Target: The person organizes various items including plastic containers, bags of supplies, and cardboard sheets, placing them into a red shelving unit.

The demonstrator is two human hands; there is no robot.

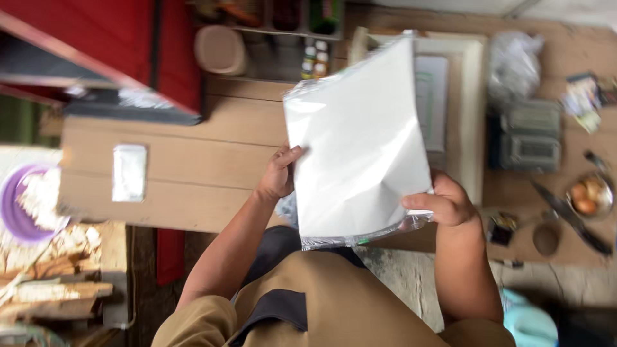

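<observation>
White sheets in clear plastic held up over the wooden table (212, 167).

The packet of white paper (357, 141) was gripped at its left edge by the left hand (279, 173) and pinched at its near right corner by the right hand (443, 202); a small white sachet (129, 172) was seen far left.

White paper sheets (357, 138), matt, slightly creased, inside a clear glossy plastic sleeve (360, 239), crinkled at the edges. Table (205, 160): bare wood planks, matt, light brown. Small packet (129, 172) on it looks like whitish shiny plastic. Purple bowl (16, 205): smooth plastic. Trousers (347, 308): tan cloth, matt. Firewood pieces (51, 289): rough, splintery. Metal bowl (590, 196), dull shine.
</observation>
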